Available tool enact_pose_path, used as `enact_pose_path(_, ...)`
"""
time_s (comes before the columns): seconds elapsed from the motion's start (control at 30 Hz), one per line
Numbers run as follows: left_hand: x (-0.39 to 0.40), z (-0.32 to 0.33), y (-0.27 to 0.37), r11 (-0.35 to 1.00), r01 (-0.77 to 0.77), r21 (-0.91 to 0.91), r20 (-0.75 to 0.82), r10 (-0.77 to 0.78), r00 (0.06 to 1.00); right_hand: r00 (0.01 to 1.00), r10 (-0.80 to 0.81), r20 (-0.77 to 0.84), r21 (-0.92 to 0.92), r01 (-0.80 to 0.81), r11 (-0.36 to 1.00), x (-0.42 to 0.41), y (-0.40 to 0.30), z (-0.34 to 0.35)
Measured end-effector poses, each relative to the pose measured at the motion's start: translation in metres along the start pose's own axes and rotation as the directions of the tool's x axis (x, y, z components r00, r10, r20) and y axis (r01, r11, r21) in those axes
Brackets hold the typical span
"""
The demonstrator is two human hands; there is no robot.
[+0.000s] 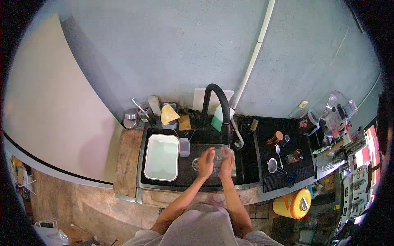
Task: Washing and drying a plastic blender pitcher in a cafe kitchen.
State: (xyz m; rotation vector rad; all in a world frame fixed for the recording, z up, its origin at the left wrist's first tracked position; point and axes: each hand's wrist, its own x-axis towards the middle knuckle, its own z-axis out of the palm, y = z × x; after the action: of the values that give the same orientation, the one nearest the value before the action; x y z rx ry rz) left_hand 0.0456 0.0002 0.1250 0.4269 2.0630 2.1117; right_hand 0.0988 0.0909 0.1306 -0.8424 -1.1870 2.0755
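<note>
Over the black sink [249,166], my left hand [206,163] and my right hand [227,164] are on either side of a clear vessel [217,157], which looks like a glass. Both hands appear to hold it, though the fingers hide much of its outline. Water [225,149] runs onto it from the black gooseneck faucet [226,132] just above. Left of my left hand is the round drain [195,164]. Behind my right hand, a pale flat thing [233,167] is partly covered.
A white basin [177,166] of water stands in the sink's left half, beside a small grey cup [184,147]. Sponges [184,123] and a green bottle [217,119] line the back ledge. On the right lie a spoon [278,155], a strainer [272,165] and a glass [295,156].
</note>
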Motion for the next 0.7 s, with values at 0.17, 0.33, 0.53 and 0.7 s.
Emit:
enact_pose_path(0.17,-0.002,0.002,0.016,0.951,-0.279,0.134,0.195,0.251,0.948,0.995,-0.068,0.070,-0.127,0.076,0.989,-0.012,-0.029,0.007)
enact_pose_path(0.33,0.011,0.016,0.021,0.920,-0.375,0.116,0.320,0.323,0.891,0.989,-0.076,0.124,-0.042,0.081,0.996,0.002,-0.033,-0.017)
enact_pose_path(0.53,0.027,0.032,0.014,0.995,-0.091,-0.037,0.054,0.093,0.994,0.984,-0.081,0.161,-0.049,0.090,0.995,-0.013,-0.040,-0.015)
enact_pose_path(0.7,0.021,0.022,0.014,0.996,0.021,-0.088,0.189,-0.004,0.982,0.970,-0.064,0.235,0.027,0.059,0.998,-0.019,-0.039,-0.019)
